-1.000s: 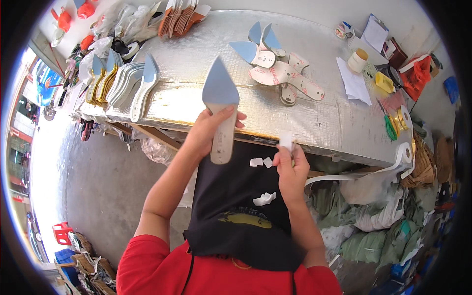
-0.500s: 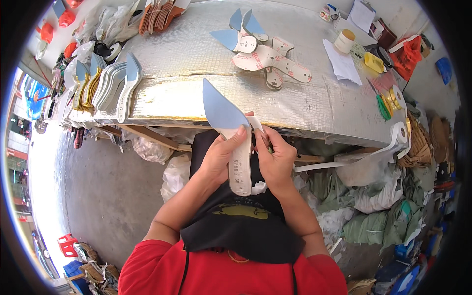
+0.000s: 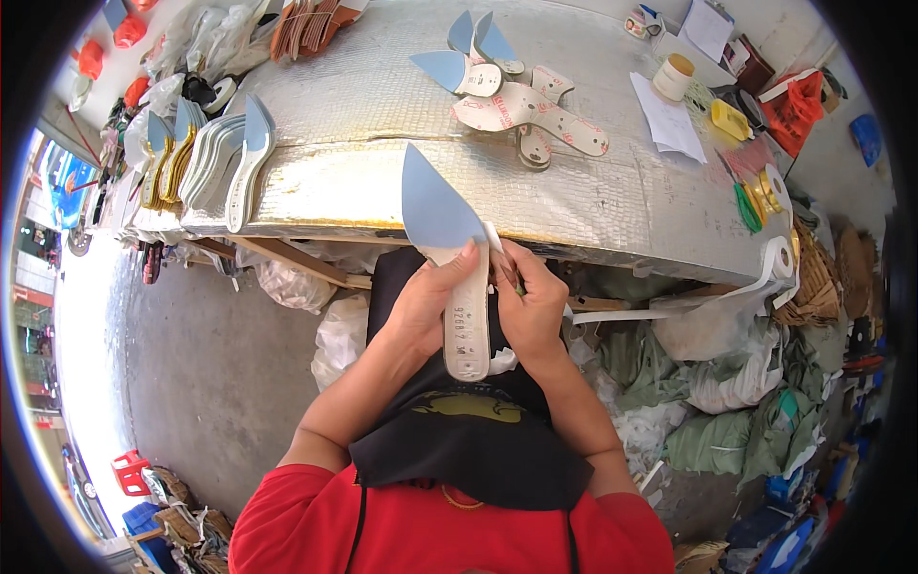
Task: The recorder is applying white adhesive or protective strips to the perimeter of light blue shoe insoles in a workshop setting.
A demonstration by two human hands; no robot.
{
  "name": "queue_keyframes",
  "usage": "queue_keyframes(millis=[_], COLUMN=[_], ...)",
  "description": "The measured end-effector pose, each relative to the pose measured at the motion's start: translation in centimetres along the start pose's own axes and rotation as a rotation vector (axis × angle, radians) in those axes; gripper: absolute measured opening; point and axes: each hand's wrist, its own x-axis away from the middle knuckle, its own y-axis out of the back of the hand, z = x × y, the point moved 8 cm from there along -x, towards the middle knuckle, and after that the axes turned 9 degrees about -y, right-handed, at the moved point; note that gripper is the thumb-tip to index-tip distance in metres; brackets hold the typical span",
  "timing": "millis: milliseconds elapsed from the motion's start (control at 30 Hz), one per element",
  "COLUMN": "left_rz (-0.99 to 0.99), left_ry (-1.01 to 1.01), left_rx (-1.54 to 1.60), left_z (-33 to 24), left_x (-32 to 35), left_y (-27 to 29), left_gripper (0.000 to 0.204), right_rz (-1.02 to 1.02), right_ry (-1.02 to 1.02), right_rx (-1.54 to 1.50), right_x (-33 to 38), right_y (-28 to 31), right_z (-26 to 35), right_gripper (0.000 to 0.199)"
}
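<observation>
On the silvery bench (image 3: 612, 212) we see stacked insoles (image 3: 215, 163) at left, then before it the left hand (image 3: 423, 304) pinching an insole (image 3: 467, 320), which runs under its thumb (image 3: 457, 268) with the blue tip (image 3: 435, 206) pointing away from us, then a white strip (image 3: 492, 236) at the insole's right edge, pinched by the right hand (image 3: 533, 304).

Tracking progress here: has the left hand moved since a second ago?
Yes. Against the front edge of the silver table, which it overlapped, the left hand now shows lower in view and further right, nearer the right hand.
</observation>
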Motion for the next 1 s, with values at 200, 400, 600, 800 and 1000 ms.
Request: queue_keyframes(millis=[200,400,600,800,1000], left_rz=[-0.089,-0.116,-0.051,0.123,0.028], left_ry=[0.057,-0.056,-0.143,-0.108,-0.191], left_rx=[0.046,-0.015,-0.214,-0.229,-0.249], left_z=[-0.8,-1.0,-1.9,-1.2,-1.8], left_x=[-0.4,-1.2,-0.3,0.8,0.1], left_y=[0.5,0.5,0.3,-0.9,0.7], left_gripper=[0.029,0.031,0.035,0.033,0.03], right_rz=[0.202,0.469,0.374,0.338,0.222], right_ry=[-0.161,-0.488,-0.211,-0.213,0.372], right_rx=[-0.21,-0.58,-0.195,-0.175,0.414], right_x=[1.6,4.0,4.1,2.8,5.2], right_y=[-1.5,-2.3,-1.7,-1.2,-1.1], right_z=[-2.8,-5.2,-3.3,-3.4,0.1], right_gripper=[0.019,0.018,0.025,0.023,0.017])
